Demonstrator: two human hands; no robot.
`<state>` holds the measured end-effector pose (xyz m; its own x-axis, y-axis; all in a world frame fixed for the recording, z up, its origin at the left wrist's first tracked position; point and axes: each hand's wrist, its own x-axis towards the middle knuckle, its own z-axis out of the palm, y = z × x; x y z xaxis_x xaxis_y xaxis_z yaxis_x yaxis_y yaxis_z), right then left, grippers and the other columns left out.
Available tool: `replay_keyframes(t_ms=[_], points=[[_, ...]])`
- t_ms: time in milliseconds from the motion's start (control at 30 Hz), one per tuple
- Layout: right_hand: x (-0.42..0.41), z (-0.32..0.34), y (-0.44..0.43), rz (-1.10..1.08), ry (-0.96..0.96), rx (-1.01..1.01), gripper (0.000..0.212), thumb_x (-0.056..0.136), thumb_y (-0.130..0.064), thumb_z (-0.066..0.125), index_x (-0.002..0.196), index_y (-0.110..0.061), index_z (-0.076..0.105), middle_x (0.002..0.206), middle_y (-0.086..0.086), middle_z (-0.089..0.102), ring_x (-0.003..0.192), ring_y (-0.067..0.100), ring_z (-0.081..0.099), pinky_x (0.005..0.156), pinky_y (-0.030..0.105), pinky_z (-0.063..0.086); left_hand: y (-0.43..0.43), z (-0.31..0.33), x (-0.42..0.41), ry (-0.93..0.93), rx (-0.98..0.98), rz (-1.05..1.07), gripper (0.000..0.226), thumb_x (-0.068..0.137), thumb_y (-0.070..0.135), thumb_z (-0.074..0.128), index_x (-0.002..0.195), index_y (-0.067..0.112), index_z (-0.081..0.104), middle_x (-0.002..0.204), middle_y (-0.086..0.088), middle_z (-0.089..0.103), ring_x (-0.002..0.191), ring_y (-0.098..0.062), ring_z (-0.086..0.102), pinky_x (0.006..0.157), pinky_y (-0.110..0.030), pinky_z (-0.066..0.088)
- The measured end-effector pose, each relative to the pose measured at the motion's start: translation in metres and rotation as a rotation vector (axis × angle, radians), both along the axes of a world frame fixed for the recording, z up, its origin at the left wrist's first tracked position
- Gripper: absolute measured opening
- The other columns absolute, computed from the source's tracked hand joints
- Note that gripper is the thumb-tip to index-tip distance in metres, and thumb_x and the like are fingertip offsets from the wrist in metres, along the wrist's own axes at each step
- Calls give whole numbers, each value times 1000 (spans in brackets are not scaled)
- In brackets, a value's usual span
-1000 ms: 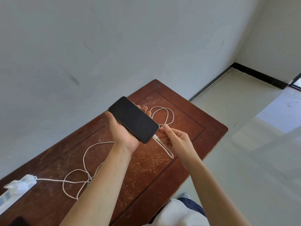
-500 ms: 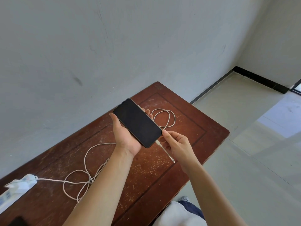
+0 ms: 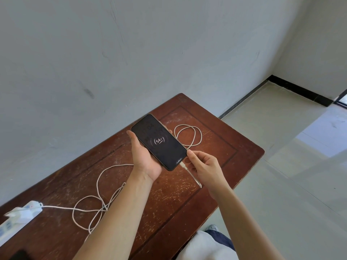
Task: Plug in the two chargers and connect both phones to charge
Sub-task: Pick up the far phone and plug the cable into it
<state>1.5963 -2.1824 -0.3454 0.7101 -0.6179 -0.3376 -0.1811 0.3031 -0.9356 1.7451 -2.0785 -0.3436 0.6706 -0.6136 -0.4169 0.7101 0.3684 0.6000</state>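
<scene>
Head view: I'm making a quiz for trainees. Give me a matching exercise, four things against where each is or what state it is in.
Things:
1. phone
2. left hand
3. right hand
4. power strip

States:
A. lies at the table's near-left end, a charger plugged in
B. screen shows 54 %
C. pinches the cable by the phone's bottom end
D. cradles the phone from beneath

Pairs: 1-B, 2-D, 3-C, 4-A
</scene>
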Motion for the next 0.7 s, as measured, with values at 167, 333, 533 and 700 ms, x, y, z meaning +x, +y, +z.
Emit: replay_keyframes(t_ms=[167,333,533,700], points=[[0,-5,-4,-4,5,-8,22,96,-39,63,94,-25,80,80,-5,78,61,1,67,55,13,51,-2,-3,-2,41,-24,-22,88,77,90,32,134,30,61,128,-8,70,114,-34,68,85,-58,55],[2,-31,-9,-116,160,-33,28,100,-48,52,106,-31,74,99,-14,75,90,3,66,79,23,54,-5,-11,0,58,-12,-19,79,82,85,34,131,31,63,126,-9,71,112,-34,69,83,-58,56],[-20,-88,-19,91,646,103,61,95,-55,54,138,-12,50,113,8,63,96,19,64,66,28,55,-8,-26,-1,119,-15,-38,70,85,79,41,121,27,71,124,-10,72,111,-34,69,82,-57,55],[-34,-122,-31,63,588,236,25,99,-29,59,103,-10,75,77,6,60,47,7,42,39,20,30,-15,-38,-4,127,42,-82,65,93,71,35,123,26,71,127,-9,70,115,-33,67,85,-54,57]])
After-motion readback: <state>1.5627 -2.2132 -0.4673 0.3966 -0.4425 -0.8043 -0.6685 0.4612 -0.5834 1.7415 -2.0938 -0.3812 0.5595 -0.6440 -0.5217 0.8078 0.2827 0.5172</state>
